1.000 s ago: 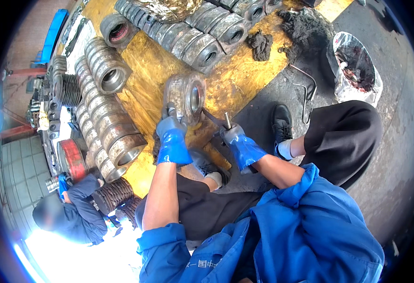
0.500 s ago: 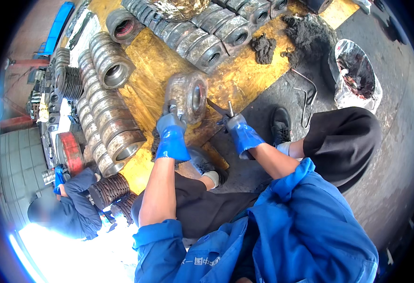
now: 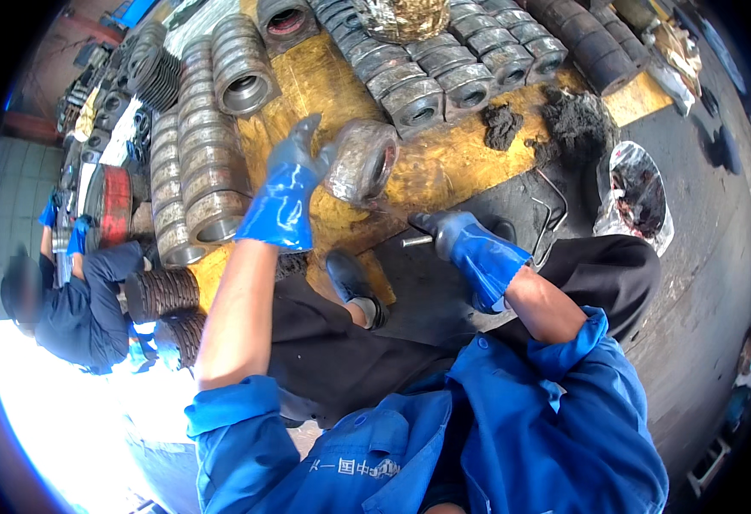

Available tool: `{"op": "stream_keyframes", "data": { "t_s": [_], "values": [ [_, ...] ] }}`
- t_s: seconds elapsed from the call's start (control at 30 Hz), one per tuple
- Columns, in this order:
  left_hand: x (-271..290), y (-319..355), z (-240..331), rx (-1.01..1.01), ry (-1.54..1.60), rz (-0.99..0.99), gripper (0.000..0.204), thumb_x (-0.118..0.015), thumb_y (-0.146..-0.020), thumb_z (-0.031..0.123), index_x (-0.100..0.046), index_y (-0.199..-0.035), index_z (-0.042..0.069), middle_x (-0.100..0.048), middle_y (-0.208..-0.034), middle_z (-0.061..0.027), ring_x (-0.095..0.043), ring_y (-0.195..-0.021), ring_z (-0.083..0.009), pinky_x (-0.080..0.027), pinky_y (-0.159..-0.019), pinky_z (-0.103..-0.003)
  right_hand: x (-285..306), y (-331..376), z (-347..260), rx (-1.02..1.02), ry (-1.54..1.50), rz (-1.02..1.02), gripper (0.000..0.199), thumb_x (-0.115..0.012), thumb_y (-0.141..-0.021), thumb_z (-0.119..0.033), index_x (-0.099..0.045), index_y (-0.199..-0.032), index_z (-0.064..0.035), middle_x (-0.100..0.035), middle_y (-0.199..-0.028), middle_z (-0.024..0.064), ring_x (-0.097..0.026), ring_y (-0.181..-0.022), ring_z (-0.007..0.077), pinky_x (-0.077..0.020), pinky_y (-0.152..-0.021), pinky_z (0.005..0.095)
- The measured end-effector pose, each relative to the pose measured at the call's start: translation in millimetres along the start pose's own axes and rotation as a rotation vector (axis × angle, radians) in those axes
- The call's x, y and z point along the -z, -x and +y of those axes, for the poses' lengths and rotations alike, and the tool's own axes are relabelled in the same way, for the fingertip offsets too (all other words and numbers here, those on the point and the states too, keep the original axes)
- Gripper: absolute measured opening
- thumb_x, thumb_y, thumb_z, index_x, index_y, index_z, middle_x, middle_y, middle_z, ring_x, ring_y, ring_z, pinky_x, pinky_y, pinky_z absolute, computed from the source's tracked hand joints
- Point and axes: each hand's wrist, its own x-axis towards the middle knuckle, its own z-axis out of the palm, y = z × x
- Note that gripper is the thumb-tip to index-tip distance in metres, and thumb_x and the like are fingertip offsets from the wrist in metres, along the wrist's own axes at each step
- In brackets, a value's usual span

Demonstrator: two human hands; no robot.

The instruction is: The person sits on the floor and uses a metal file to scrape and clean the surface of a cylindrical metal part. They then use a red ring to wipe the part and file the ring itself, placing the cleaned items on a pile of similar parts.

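A thick, worn metal ring (image 3: 354, 167) stands on edge on the yellow board, its bore facing right. Beside its left face is my left hand (image 3: 294, 176), in a blue glove with grey fingers; the fingers stretch up and the thumb points at the ring. Whether the thumb touches the metal I cannot tell. My right hand (image 3: 474, 244), gloved alike, is closed to the right of and nearer than the ring. Out of its fist, toward the left, sticks a short metal rod (image 3: 417, 242); the rest of that tool is hidden by the glove.
Rows of metal rings (image 3: 213, 163) lie left on the yellow board (image 3: 311, 73), with more rows (image 3: 405, 94) behind. Dark sludge heaps (image 3: 572, 124) sit at the back right. A lined bucket (image 3: 637, 193) and a bent bar (image 3: 551, 214) are right. Another person (image 3: 84, 295) works far left.
My left hand has come off the ring's near side and opened at its left. The right hand has drawn back from the ring, its tool turned leftward. The view has shifted.
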Motion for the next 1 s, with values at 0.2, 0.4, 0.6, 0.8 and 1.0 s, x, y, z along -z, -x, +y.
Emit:
{"op": "stream_keyframes", "data": {
  "t_s": [0.2, 0.4, 0.6, 0.8, 1.0],
  "values": [
    [69.5, 33.5, 23.4, -0.087, 0.488, 0.091, 0.062, -0.068, -0.088, 0.027, -0.045, -0.142, 0.007, -0.056, -0.132, -0.0239, -0.052, -0.127, -0.0342, -0.042, -0.106, -0.039, 14.9, -3.3, -9.2, 0.106, 0.226, -0.037, 0.071, -0.047, -0.079, 0.005, -0.044, -0.144, -0.0216, -0.055, -0.136, 0.0149, -0.055, -0.123, 0.0315, -0.0467, -0.1, 0.0403],
    [67.6, 34.2, -12.7, 0.068, 0.281, 0.133, 0.059, -0.066, -0.088, 0.03, -0.048, -0.14, 0.008, -0.056, -0.132, -0.0229, -0.053, -0.126, -0.0343, -0.043, -0.105, -0.041, 32.3, -35.7, -35.6, 0.081, 0.476, -0.234, 0.063, -0.047, -0.085, -0.003, -0.042, -0.145, -0.0217, -0.062, -0.123, 0.0168, -0.061, -0.113, 0.0336, -0.0499, -0.093, 0.0416],
    [75.0, 30.2, -11.4, 0.077, 0.111, 0.146, 0.062, -0.063, -0.09, 0.035, -0.044, -0.143, 0.01, -0.051, -0.14, -0.0192, -0.049, -0.13, -0.0342, -0.042, -0.107, -0.043, 37.9, -48.2, -42.4, 0.161, 0.442, -0.064, 0.056, -0.039, -0.093, -0.007, -0.039, -0.146, -0.024, -0.062, -0.124, 0.02, -0.062, -0.112, 0.0333, -0.0497, -0.095, 0.0414],
    [78.4, 35.0, 0.6, -0.026, 0.04, 0.243, 0.058, -0.064, -0.09, 0.037, -0.048, -0.14, 0.013, -0.055, -0.136, -0.0168, -0.052, -0.127, -0.034, -0.044, -0.105, -0.042, 13.7, -66.2, 38.4, -0.025, 0.065, 0.18, 0.042, -0.049, -0.089, -0.004, -0.061, -0.129, -0.0141, -0.064, -0.122, 0.016, -0.063, -0.112, 0.0308, -0.0512, -0.094, 0.0364],
    [67.8, 32.2, 2.0, -0.065, -0.03, 0.304, 0.057, -0.065, -0.088, 0.039, -0.049, -0.138, 0.018, -0.056, -0.134, -0.0137, -0.057, -0.118, -0.0356, -0.046, -0.101, -0.044, 24.4, -97.7, 67.4, 0.154, 0.171, 0.417, 0.041, -0.057, -0.088, -0.013, -0.061, -0.129, -0.0209, -0.067, -0.116, 0.0125, -0.065, -0.103, 0.0307, -0.0535, -0.087, 0.0381]
  ]
}}
